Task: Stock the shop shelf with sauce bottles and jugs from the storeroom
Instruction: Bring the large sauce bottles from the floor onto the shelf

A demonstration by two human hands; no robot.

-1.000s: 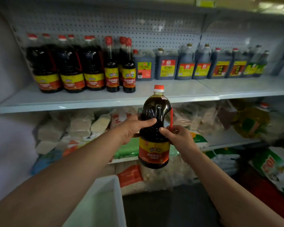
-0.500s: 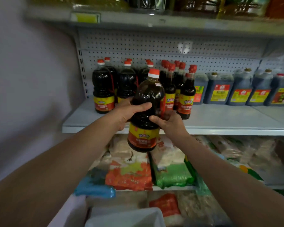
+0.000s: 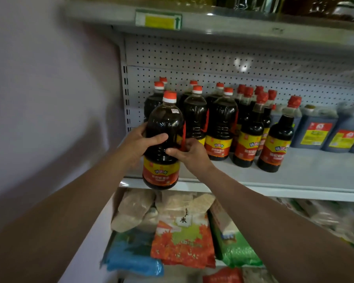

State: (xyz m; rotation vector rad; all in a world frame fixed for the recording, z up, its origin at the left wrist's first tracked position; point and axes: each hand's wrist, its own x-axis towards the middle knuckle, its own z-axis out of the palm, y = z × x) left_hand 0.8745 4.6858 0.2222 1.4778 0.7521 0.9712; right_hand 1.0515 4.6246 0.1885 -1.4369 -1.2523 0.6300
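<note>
Head view cuts our forearms off at the bottom corners, and the top shelf (image 3: 213,29) shows only its front lip with a yellow-green price tag (image 3: 158,19); the goods above it are dark and cropped, so we cannot name them. Our left hand (image 3: 140,142) and right hand (image 3: 189,153) are both wrapped round the waist of one large sauce bottle (image 3: 164,144), thumbs on the near side, hiding that band of the bottle and the lower part of its red side handle. We hold it upright in front of the left end of the middle shelf (image 3: 294,180); its base hangs over the front edge, and we cannot tell whether it touches the shelf. It is filled with dark brown sauce up to the shoulder, capped red and white, with a yellow and red label whose print is too blurred to read.

Behind it stand matching large sauce bottles (image 3: 221,127) in rows, the rear ones showing only their caps. Next to them to the right come slim red-capped bottles (image 3: 276,141), also dark-filled, then dark jugs (image 3: 315,129) that run out of frame. Below, the lower shelf holds vacuum-packed grain bricks (image 3: 135,209), a red-orange bag (image 3: 182,240), a green bag (image 3: 237,250) and a blue bag (image 3: 133,260), partly covered by our arms.
</note>
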